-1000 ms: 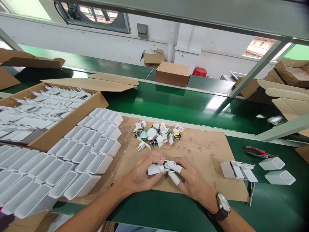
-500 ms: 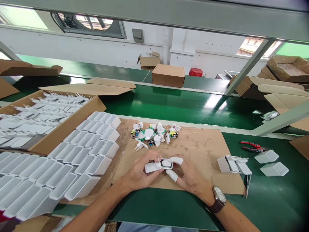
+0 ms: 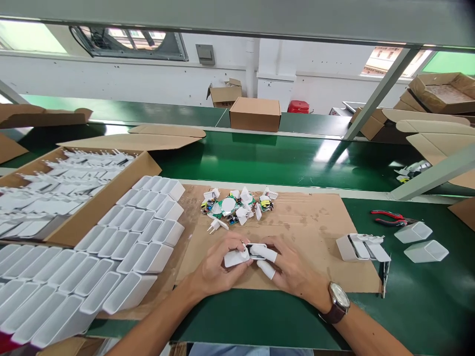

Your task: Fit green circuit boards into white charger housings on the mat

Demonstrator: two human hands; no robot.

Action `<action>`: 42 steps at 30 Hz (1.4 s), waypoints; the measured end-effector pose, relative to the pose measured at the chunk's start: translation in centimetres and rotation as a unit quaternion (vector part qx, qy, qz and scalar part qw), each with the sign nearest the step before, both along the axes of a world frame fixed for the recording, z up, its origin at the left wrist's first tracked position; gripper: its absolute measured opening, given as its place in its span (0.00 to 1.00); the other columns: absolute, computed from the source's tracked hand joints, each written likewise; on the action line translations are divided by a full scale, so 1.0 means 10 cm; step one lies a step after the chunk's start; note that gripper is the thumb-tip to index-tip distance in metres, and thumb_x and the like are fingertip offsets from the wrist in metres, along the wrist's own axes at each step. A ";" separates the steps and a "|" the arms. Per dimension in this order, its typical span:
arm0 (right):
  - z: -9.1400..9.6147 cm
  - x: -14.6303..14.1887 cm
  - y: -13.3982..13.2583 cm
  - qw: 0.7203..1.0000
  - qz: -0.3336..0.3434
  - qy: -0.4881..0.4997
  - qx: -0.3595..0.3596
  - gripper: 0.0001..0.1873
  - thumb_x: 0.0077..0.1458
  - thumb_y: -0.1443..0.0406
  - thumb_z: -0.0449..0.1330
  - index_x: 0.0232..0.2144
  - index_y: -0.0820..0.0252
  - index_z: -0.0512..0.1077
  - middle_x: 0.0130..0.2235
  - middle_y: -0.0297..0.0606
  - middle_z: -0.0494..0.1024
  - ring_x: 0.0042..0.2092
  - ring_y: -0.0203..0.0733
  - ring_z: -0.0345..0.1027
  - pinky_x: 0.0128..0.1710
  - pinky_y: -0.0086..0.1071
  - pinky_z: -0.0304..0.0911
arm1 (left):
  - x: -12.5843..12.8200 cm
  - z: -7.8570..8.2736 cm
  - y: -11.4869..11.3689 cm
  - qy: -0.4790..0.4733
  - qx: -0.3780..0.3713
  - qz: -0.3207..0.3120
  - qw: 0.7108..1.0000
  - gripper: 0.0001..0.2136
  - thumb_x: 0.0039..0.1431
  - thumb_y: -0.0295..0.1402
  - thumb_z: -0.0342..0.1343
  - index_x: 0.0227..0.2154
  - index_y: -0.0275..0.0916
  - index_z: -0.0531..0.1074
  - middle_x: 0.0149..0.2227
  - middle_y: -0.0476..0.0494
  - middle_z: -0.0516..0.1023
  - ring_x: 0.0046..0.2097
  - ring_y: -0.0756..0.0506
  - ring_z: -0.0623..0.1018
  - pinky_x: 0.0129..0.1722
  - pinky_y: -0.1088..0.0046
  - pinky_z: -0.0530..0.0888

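Observation:
My left hand (image 3: 222,262) is closed on a white plastic charger cover (image 3: 236,257), with a small metal pin showing by the fingertips. Right against it is a white charger housing (image 3: 256,245), its open side facing up and dark parts visible inside. My right hand (image 3: 287,262) wears white finger cots on thumb and index finger and grips the housing's right end. The index fingertip lies over the opening and hides part of the inside. Beyond both hands sits a pile of green circuit boards (image 3: 227,205) with white plug pieces.
Rows of open white housings (image 3: 126,244) stand on the left beside a carton (image 3: 107,198) of white plug covers. On the right are a filled housing (image 3: 351,248), tweezers (image 3: 385,279), red-handled pliers (image 3: 389,217) and two loose housings (image 3: 426,251). Cardboard (image 3: 308,217) lies beneath the hands.
My right index finger has moved left across the housing's opening, covering the white part seen inside before. My left hand keeps its hold on the cover. The camera view has shifted slightly.

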State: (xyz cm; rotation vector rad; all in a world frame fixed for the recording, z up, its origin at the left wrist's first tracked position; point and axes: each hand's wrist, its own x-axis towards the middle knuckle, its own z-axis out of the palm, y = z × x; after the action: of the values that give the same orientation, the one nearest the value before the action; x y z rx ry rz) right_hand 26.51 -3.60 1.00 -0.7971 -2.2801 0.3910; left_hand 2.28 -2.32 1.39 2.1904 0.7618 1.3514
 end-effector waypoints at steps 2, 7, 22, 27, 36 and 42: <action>-0.05 0.02 0.00 1.000 0.011 0.010 0.019 0.22 0.71 0.71 0.57 0.65 0.56 0.67 0.56 0.50 0.75 0.52 0.47 0.74 0.49 0.40 0.78 | -0.01 -0.01 0.00 0.004 0.000 -0.002 1.000 0.16 0.61 0.22 0.66 0.47 0.41 0.68 0.44 0.39 0.81 0.46 0.43 0.83 0.46 0.66 0.82; -0.09 0.05 0.01 0.999 0.037 0.007 0.024 0.25 0.69 0.74 0.56 0.65 0.55 0.68 0.57 0.50 0.75 0.56 0.47 0.73 0.51 0.40 0.78 | -0.04 -0.05 0.00 0.007 0.012 -0.008 1.000 0.18 0.62 0.26 0.68 0.51 0.40 0.69 0.46 0.37 0.81 0.49 0.42 0.83 0.48 0.64 0.82; 0.03 -0.01 -0.04 1.000 -0.009 0.003 -0.026 0.24 0.69 0.71 0.56 0.65 0.57 0.61 0.53 0.50 0.78 0.50 0.50 0.76 0.46 0.43 0.79 | -0.03 -0.11 -0.03 0.019 -0.027 0.003 0.999 0.31 0.65 0.25 0.63 0.68 0.43 0.62 0.48 0.40 0.81 0.47 0.43 0.83 0.46 0.68 0.84; 0.08 -0.01 -0.04 0.998 0.009 -0.033 -0.046 0.23 0.67 0.74 0.55 0.62 0.56 0.67 0.54 0.49 0.77 0.52 0.51 0.75 0.49 0.45 0.78 | -0.03 -0.15 -0.03 0.018 -0.041 0.001 0.999 0.30 0.66 0.27 0.63 0.67 0.43 0.61 0.47 0.41 0.81 0.46 0.44 0.83 0.46 0.69 0.84; -0.09 -0.05 0.00 0.864 -0.036 0.284 -0.414 0.17 0.70 0.51 0.60 0.53 0.53 0.70 0.49 0.41 0.81 0.48 0.45 0.78 0.46 0.37 0.76 | -0.03 -0.15 -0.06 0.058 0.051 0.036 0.996 0.41 0.62 0.40 0.70 0.73 0.42 0.56 0.62 0.27 0.72 0.59 0.33 0.79 0.49 0.57 0.85; -0.03 -0.14 -0.01 0.726 -0.015 0.322 -0.608 0.30 0.58 0.37 0.66 0.44 0.54 0.72 0.35 0.35 0.81 0.36 0.44 0.78 0.34 0.35 0.72 | 0.03 -0.16 -0.04 0.049 0.107 0.045 0.992 0.34 0.70 0.39 0.63 0.72 0.36 0.57 0.57 0.26 0.76 0.52 0.39 0.81 0.42 0.67 0.84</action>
State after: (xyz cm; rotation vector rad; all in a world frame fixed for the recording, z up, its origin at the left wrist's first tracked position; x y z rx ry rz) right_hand 25.11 -3.70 0.71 -1.0215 -1.1167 1.9086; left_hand 2.54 -2.71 -0.18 2.4317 0.7913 1.4373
